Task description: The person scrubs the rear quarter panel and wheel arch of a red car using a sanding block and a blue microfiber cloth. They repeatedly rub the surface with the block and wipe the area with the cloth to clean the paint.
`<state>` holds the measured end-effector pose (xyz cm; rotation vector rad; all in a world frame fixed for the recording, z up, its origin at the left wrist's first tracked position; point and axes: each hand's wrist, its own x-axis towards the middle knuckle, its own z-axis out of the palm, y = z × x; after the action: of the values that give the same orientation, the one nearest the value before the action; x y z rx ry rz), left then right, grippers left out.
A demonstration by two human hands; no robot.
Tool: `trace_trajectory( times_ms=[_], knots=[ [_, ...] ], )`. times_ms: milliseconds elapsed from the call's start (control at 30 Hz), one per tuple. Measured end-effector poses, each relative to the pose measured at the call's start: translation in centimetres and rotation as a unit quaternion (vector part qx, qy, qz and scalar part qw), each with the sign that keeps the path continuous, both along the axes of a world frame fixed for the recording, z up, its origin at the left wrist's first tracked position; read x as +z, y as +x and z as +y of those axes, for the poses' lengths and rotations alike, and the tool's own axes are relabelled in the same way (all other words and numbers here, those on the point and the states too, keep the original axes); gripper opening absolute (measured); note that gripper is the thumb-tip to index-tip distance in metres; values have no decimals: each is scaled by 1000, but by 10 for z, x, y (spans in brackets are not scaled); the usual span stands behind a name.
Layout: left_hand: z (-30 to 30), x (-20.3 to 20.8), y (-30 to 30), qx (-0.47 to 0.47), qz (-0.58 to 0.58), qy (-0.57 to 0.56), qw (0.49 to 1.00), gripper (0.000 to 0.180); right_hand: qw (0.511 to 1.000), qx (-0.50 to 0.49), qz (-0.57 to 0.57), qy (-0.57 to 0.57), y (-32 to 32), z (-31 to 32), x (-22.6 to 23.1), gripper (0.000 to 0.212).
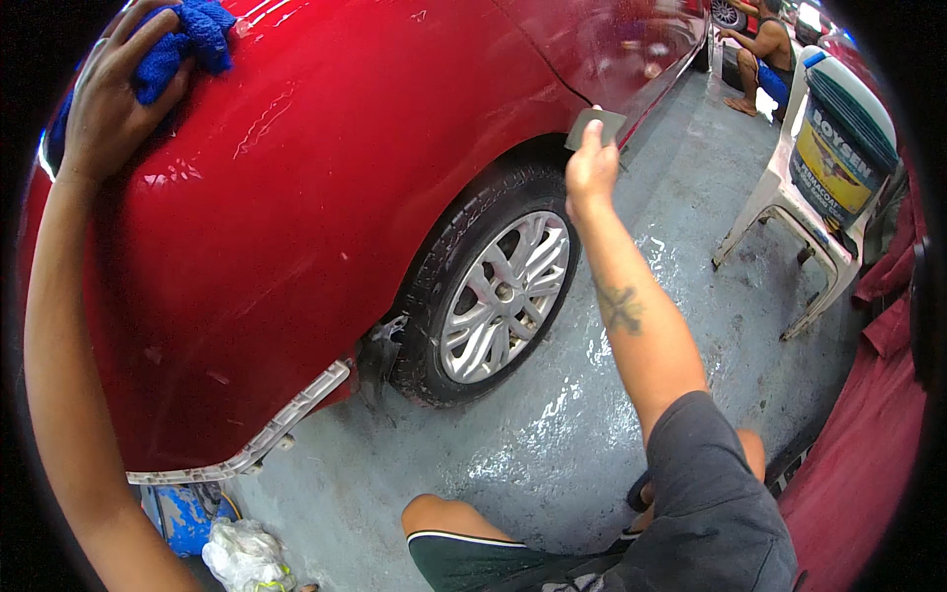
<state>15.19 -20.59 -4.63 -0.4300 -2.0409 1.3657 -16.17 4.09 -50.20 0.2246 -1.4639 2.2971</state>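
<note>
Evidently both hands are occupied. At the upper left of the frame, the left hand (110,109) grasps a bunched blue cloth (205,35) against the glossy red car panel (326,168), which fills the left and upper middle. Right of centre, near the top, the right hand (592,178) pinches a thin grey square (614,124), likely abrasive paper, thumb on top, fingers hidden; it sits by the lower end of the panel seam (546,61), above the tyre (419,340). Whether it touches the panel, I cannot tell. To work well here, I would hold the square flat, press lightly and evenly, and ease off near the seam and the wheel arch edge (462,187), where paint would probably wear through fastest. The cloth is best folded clean, so trapped grit does not scratch.
</note>
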Motion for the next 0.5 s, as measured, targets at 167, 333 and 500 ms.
trace_trajectory(
  times_ms=[167,333,500],
  knots=[
    [5,-11,-12,-31,39,7,999,43,979,-82,166,83,33,-24,21,49],
    [14,-5,-11,-13,24,8,1000,46,973,-61,192,112,58,-51,13,55],
    [25,-7,-9,1,35,-7,999,41,960,-74,211,168,120,-67,28,63]
  ],
)
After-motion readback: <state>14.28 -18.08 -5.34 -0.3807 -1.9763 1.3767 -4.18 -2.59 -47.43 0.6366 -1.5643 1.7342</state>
